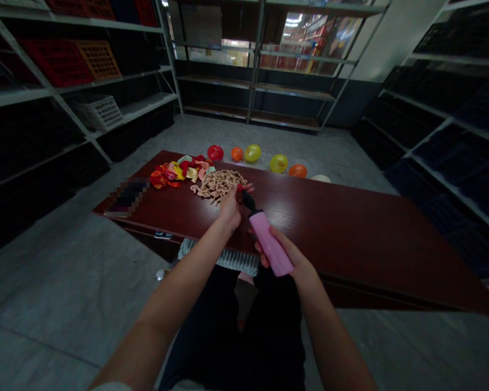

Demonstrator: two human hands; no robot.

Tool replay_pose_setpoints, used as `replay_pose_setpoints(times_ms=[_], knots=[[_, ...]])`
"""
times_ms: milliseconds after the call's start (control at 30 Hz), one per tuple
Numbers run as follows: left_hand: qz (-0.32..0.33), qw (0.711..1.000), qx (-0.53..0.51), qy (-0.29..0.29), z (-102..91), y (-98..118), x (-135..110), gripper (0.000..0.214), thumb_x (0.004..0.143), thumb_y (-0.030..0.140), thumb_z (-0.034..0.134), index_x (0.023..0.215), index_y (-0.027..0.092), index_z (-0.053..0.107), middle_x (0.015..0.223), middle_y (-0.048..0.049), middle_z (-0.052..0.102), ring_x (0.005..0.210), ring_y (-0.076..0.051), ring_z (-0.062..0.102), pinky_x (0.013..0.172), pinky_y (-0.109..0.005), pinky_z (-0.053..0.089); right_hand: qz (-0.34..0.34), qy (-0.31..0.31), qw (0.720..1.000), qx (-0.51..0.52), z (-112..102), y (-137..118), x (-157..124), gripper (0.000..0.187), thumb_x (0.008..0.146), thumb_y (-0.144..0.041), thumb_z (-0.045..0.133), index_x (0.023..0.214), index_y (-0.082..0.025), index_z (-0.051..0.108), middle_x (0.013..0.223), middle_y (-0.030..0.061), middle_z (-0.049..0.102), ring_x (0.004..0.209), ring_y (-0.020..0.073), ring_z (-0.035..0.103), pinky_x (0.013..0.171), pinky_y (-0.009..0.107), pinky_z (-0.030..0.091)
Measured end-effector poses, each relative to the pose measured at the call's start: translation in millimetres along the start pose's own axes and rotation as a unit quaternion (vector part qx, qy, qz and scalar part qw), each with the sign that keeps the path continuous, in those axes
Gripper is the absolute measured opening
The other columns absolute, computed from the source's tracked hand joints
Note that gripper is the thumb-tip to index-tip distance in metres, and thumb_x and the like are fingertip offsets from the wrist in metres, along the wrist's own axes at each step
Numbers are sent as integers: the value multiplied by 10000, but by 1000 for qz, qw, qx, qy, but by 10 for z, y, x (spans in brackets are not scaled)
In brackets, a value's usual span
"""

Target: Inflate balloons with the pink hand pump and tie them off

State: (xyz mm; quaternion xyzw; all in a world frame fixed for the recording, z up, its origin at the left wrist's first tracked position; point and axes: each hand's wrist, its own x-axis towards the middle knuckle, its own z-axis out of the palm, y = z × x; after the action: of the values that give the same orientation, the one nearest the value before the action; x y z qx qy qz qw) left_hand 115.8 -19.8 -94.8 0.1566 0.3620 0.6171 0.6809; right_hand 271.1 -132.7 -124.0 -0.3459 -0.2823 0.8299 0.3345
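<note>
My right hand point(290, 258) is wrapped round a pink hand pump point(269, 244) with a black nozzle, held tilted over the near edge of the dark red table point(350, 222). My left hand point(231, 205) pinches a small red balloon point(241, 188) at the nozzle tip. Just beyond the left hand lies a heap of beige clips point(218, 184). A pile of flat coloured balloons point(179, 171) lies to its left.
Several blown-up balloons point(252, 153) in red, orange and yellow lie on the floor past the table's far edge. A blurred-out dark object point(126, 198) rests at the table's left end. Metal shelving with crates lines the left, back and right walls.
</note>
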Motion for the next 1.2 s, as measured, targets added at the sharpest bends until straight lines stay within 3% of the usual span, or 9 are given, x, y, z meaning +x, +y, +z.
replay_pose_setpoints(times_ms=[300,367,567,633,733,833,933,1067,1200], knots=[[52,998,-2,20,-71,-49,-95,66,874,219,639,862,154,632,890,-43,747,730,-125,690,669,-221,512,-32,85,976,-197,131,-172,-98,435,806,-563,630,1062,-213,587,732,20,652,487,151,602,423,281,485],[48,999,10,7,-99,-37,-133,103,873,257,648,900,158,649,914,-52,750,733,-132,691,680,-233,521,-59,128,945,-297,138,-221,-119,424,786,-526,667,1072,-224,585,727,9,649,495,149,591,433,283,479],[2,997,23,-71,-236,0,-217,336,938,426,529,959,138,702,987,-111,747,850,-181,703,744,-277,529,-174,204,792,-548,174,-347,-188,392,711,-435,758,1028,-220,675,840,52,693,709,196,626,599,307,489],[-21,996,11,-87,-267,13,-250,334,948,420,514,929,145,703,1015,-107,744,880,-180,700,755,-271,523,-139,194,817,-525,208,-342,-213,384,730,-457,740,1021,-220,661,793,48,683,642,189,622,548,306,488],[-43,994,-8,-95,-295,33,-311,244,933,371,559,924,164,687,1055,-85,739,910,-169,693,728,-245,514,-47,153,907,-389,266,-298,-256,381,783,-507,677,1023,-221,604,693,24,652,495,165,597,422,286,468],[-49,990,-4,-129,-339,72,-374,205,901,351,611,962,169,682,1097,-86,728,907,-167,690,677,-227,505,-11,99,956,-276,310,-256,-302,347,819,-530,626,960,-218,571,698,23,659,463,153,604,392,271,473],[-69,981,17,-178,-411,160,-426,216,872,334,647,1005,170,693,1153,-98,708,908,-168,686,674,-226,505,-13,65,968,-241,333,-231,-329,342,837,-532,600,931,-204,574,721,37,665,459,149,606,385,265,465],[-115,965,23,-234,-484,312,-467,232,887,273,612,1078,173,699,1207,-97,684,981,-179,670,715,-239,513,-20,95,952,-289,360,-192,-296,362,814,-513,634,1008,-213,577,730,37,657,465,149,598,386,270,461],[-151,959,-77,-228,-460,395,-439,292,900,394,588,1023,149,689,895,-73,721,857,-185,683,768,-309,530,-18,123,924,-361,389,-153,-212,473,783,-531,664,1116,-214,551,720,28,637,501,154,594,409,281,482]])
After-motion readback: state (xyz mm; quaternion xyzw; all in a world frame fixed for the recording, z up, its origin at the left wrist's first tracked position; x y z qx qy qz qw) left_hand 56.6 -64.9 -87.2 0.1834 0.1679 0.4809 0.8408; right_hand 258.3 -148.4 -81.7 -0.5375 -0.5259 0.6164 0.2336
